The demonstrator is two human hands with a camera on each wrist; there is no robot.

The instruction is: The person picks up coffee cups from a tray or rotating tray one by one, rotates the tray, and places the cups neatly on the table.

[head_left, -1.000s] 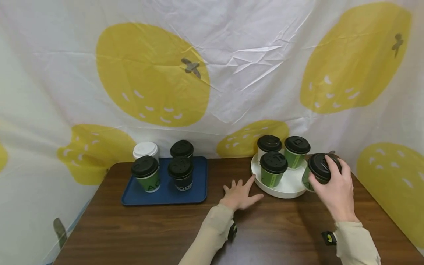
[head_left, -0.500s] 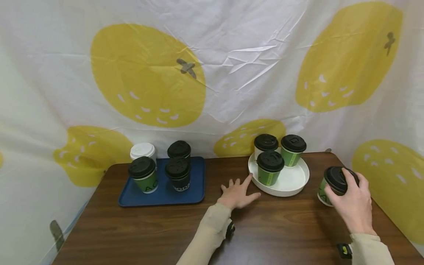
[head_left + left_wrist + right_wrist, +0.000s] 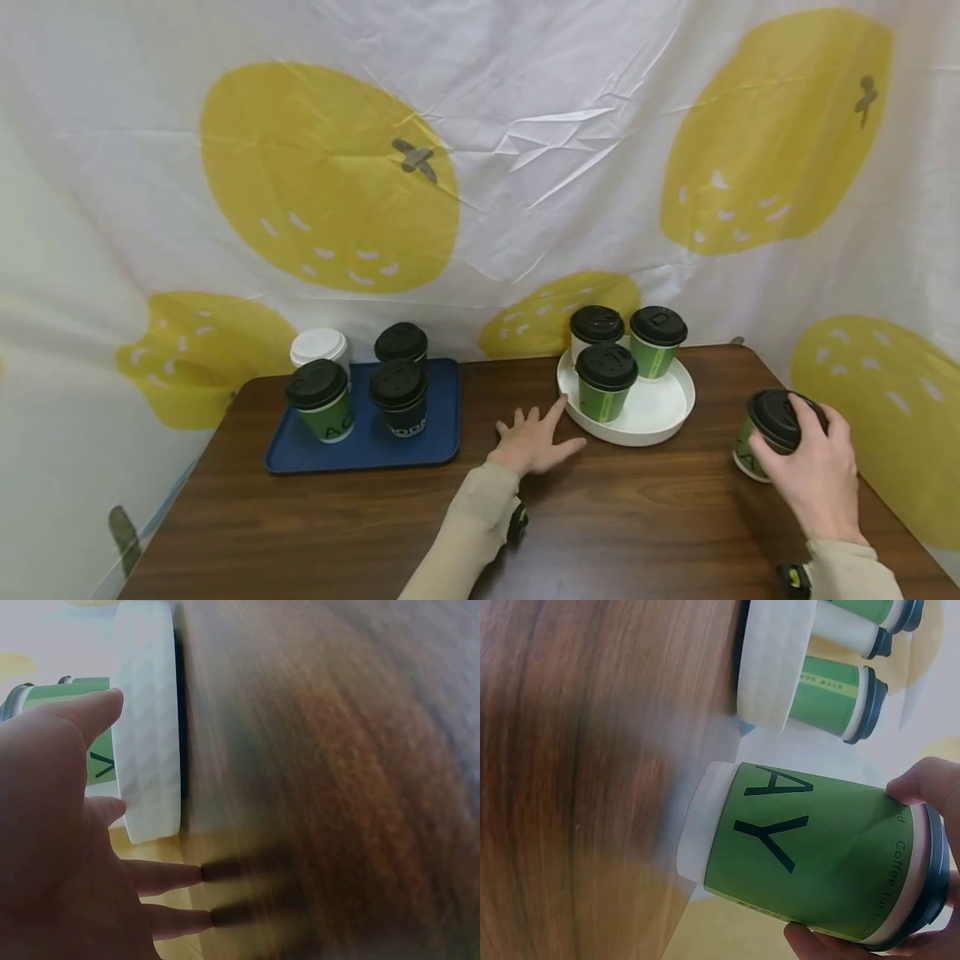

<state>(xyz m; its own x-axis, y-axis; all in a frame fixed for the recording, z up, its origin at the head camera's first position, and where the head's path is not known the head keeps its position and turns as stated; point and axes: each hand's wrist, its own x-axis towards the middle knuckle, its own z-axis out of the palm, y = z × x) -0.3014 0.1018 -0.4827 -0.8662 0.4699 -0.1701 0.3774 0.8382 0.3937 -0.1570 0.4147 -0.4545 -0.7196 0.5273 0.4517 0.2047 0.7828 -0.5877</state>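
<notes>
At the right of the table my right hand (image 3: 817, 473) grips a green paper coffee cup (image 3: 748, 454) around its black lid and upper part. Large dark letters on the cup (image 3: 802, 847) show in the right wrist view, where its white base is close over the wood. My left hand (image 3: 531, 443) has its fingers spread and straight, with the index fingertip right at the rim of a round white tray (image 3: 663, 412). On that tray stand two green cups (image 3: 600, 400) and one white cup (image 3: 577, 348), all with black lids.
At left lies a blue rectangular tray (image 3: 442, 417). It bears a white-lidded cup (image 3: 318, 343), a green cup (image 3: 330, 417) and two dark cups (image 3: 405, 408) with black lids. Behind the brown table (image 3: 337, 525) hangs a white cloth (image 3: 525, 75) with yellow fruit prints.
My right hand has carried the green cup away from the white tray's right side, rightward and toward me, and lowered it. The left hand has kept its place by the tray; the head view has shifted slightly.
</notes>
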